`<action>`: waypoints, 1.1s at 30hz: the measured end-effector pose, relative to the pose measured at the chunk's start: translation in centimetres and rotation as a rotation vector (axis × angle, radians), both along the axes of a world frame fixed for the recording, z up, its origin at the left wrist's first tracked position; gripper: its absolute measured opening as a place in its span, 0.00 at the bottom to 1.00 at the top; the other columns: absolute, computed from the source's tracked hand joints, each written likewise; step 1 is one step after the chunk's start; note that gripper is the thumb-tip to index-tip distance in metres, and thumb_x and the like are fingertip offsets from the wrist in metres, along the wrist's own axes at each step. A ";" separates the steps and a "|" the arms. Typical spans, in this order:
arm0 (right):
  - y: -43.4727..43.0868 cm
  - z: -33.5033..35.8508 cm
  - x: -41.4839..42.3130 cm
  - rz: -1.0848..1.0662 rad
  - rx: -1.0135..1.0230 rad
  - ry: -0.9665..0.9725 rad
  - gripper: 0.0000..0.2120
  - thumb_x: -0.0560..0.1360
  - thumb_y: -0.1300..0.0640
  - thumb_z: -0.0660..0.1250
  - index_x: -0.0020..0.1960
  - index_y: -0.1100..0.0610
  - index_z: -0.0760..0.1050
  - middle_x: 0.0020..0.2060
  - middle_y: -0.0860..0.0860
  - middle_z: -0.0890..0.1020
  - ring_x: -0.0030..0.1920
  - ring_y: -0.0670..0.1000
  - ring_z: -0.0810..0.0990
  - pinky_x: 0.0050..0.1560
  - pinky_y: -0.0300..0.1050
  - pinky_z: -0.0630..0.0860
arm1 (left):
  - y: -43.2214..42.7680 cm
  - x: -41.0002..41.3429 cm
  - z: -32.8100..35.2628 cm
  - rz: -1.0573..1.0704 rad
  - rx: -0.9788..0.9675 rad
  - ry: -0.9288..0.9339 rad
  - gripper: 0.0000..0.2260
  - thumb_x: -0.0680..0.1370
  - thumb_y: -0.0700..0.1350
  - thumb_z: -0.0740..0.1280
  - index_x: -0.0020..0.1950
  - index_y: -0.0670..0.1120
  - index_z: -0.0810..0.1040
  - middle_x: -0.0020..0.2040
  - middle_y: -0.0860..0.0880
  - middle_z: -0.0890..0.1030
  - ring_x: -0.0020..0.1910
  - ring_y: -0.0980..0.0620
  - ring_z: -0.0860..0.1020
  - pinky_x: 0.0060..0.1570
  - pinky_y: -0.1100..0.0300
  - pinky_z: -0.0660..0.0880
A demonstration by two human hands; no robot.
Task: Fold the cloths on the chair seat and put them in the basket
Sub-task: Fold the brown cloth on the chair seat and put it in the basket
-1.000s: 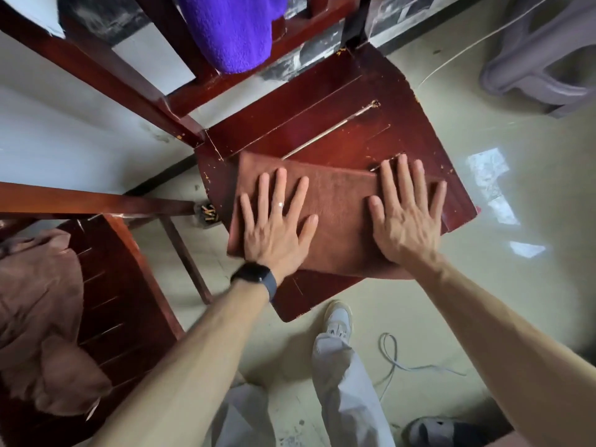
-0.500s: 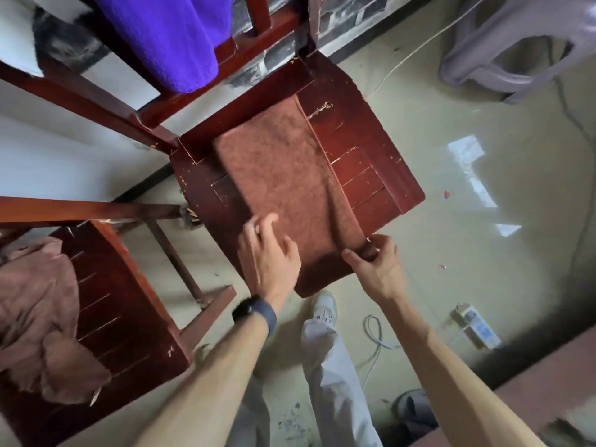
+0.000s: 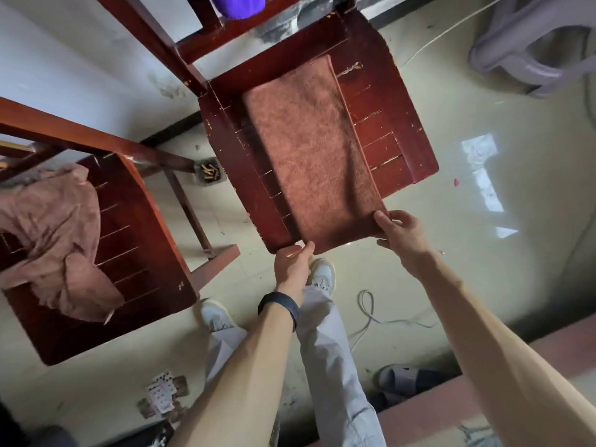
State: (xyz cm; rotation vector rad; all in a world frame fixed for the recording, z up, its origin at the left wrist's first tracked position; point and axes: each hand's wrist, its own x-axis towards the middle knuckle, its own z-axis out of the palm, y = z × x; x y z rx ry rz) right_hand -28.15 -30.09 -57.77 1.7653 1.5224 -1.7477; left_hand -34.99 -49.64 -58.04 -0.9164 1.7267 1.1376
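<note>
A single wide-angle camera on the person's head looks steeply down and slightly forward. It sits close above the chair seat (image 3: 380,101), whose cloth (image 3: 309,150) fills the upper middle of the frame. Both forearms enter from the bottom edge, and the left hand (image 3: 292,261) and right hand (image 3: 401,235) lie at mid-frame. A second chair (image 3: 138,240) falls at the left, the floor (image 3: 483,253) at the right.

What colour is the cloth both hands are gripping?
The cloth is plain reddish brown; the head view shows it.
</note>
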 end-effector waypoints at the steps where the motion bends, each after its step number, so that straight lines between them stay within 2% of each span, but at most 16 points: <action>1: -0.2 0.2 0.2 -0.002 0.019 0.004 0.06 0.80 0.55 0.69 0.49 0.57 0.76 0.47 0.59 0.83 0.41 0.51 0.83 0.34 0.37 0.79 | 0.0 0.0 0.2 0.003 0.004 -0.009 0.07 0.75 0.44 0.74 0.45 0.46 0.76 0.38 0.50 0.80 0.38 0.50 0.80 0.42 0.58 0.74; 3: -0.7 0.6 0.4 -0.006 0.055 0.010 0.05 0.80 0.55 0.69 0.47 0.55 0.75 0.43 0.57 0.83 0.38 0.49 0.83 0.35 0.37 0.80 | 0.0 -0.2 0.5 -0.041 -0.007 -0.006 0.12 0.76 0.43 0.72 0.57 0.44 0.75 0.40 0.50 0.81 0.38 0.51 0.81 0.41 0.57 0.77; 5: -1.0 1.2 0.6 0.003 0.067 0.004 0.06 0.80 0.55 0.69 0.50 0.56 0.74 0.42 0.57 0.84 0.37 0.50 0.84 0.37 0.40 0.81 | -0.1 -0.5 1.5 -0.096 -0.003 0.026 0.14 0.77 0.43 0.68 0.61 0.45 0.72 0.42 0.49 0.81 0.37 0.51 0.80 0.42 0.56 0.78; 9: -2.0 3.1 2.0 0.064 0.096 0.002 0.11 0.79 0.58 0.69 0.58 0.54 0.70 0.37 0.59 0.84 0.33 0.52 0.81 0.38 0.46 0.80 | -1.8 0.0 5.5 -0.242 0.011 0.168 0.09 0.79 0.40 0.65 0.57 0.47 0.68 0.39 0.49 0.77 0.32 0.53 0.77 0.37 0.62 0.75; 12: -3.0 4.9 3.7 0.154 0.062 0.035 0.10 0.79 0.59 0.66 0.57 0.49 0.69 0.36 0.58 0.85 0.32 0.50 0.82 0.38 0.47 0.80 | -3.1 0.5 8.0 -0.315 0.001 0.205 0.03 0.79 0.40 0.64 0.50 0.47 0.74 0.37 0.52 0.77 0.30 0.55 0.76 0.36 0.61 0.73; 14: -3.4 6.3 4.5 0.137 0.025 0.071 0.08 0.81 0.60 0.64 0.55 0.47 0.71 0.38 0.58 0.84 0.33 0.51 0.82 0.38 0.47 0.80 | -3.2 0.1 9.5 -0.285 0.045 0.144 0.05 0.79 0.39 0.64 0.49 0.48 0.79 0.42 0.53 0.80 0.30 0.54 0.77 0.35 0.61 0.72; 17: -2.8 8.6 4.0 0.058 -0.069 0.123 0.07 0.82 0.63 0.63 0.51 0.52 0.77 0.41 0.57 0.83 0.35 0.52 0.82 0.40 0.44 0.78 | -3.0 -1.6 11.2 -0.323 0.162 0.028 0.13 0.71 0.43 0.68 0.54 0.52 0.82 0.43 0.49 0.82 0.36 0.52 0.78 0.37 0.61 0.73; 19: -1.9 9.2 3.0 0.071 -0.124 0.174 0.10 0.77 0.67 0.66 0.49 0.52 0.79 0.45 0.56 0.82 0.40 0.52 0.82 0.45 0.44 0.77 | -2.9 -3.4 11.5 -0.476 0.189 0.056 0.19 0.68 0.43 0.72 0.58 0.52 0.82 0.44 0.50 0.83 0.39 0.54 0.79 0.41 0.63 0.75; 21: -1.0 9.2 1.5 0.120 -0.086 0.194 0.16 0.73 0.71 0.67 0.50 0.51 0.79 0.44 0.53 0.83 0.43 0.52 0.81 0.48 0.46 0.77 | -2.5 -5.4 11.2 -0.639 0.134 0.203 0.13 0.71 0.46 0.75 0.55 0.51 0.83 0.45 0.53 0.85 0.41 0.57 0.80 0.46 0.63 0.76; 23: 0.0 8.6 -0.7 0.167 0.022 0.194 0.13 0.74 0.67 0.71 0.49 0.50 0.79 0.39 0.50 0.83 0.41 0.51 0.80 0.46 0.48 0.78 | -1.8 -7.8 10.6 -0.770 0.050 0.362 0.08 0.74 0.54 0.73 0.48 0.51 0.84 0.43 0.52 0.84 0.43 0.56 0.80 0.47 0.59 0.75; 25: 1.1 8.0 -2.9 0.215 0.133 0.205 0.03 0.76 0.55 0.73 0.46 0.50 0.80 0.35 0.50 0.79 0.37 0.51 0.77 0.42 0.50 0.76 | -1.2 -10.3 9.3 -0.793 0.001 0.429 0.14 0.74 0.60 0.69 0.46 0.50 0.82 0.45 0.48 0.83 0.45 0.51 0.80 0.50 0.55 0.75; 28: 2.4 6.5 -6.5 0.294 0.310 0.203 0.16 0.75 0.45 0.71 0.40 0.58 0.77 0.33 0.51 0.76 0.36 0.50 0.75 0.39 0.50 0.73 | 0.0 -13.4 7.5 -0.679 0.051 0.343 0.11 0.73 0.61 0.67 0.45 0.55 0.81 0.48 0.53 0.83 0.53 0.49 0.81 0.60 0.48 0.76; 30: 3.2 5.4 -9.1 0.318 0.359 0.191 0.14 0.76 0.45 0.70 0.43 0.56 0.79 0.36 0.48 0.79 0.39 0.49 0.78 0.44 0.50 0.76 | 1.1 -15.0 6.3 -0.604 0.035 0.349 0.11 0.75 0.60 0.65 0.47 0.54 0.79 0.49 0.54 0.82 0.55 0.48 0.80 0.61 0.46 0.76; 33: 4.1 3.3 -12.6 0.369 0.395 0.122 0.14 0.79 0.44 0.65 0.54 0.53 0.79 0.47 0.49 0.82 0.51 0.51 0.81 0.56 0.49 0.77 | 2.7 -17.0 4.3 -0.636 -0.029 0.417 0.14 0.82 0.53 0.61 0.56 0.45 0.79 0.53 0.46 0.82 0.56 0.43 0.78 0.58 0.52 0.73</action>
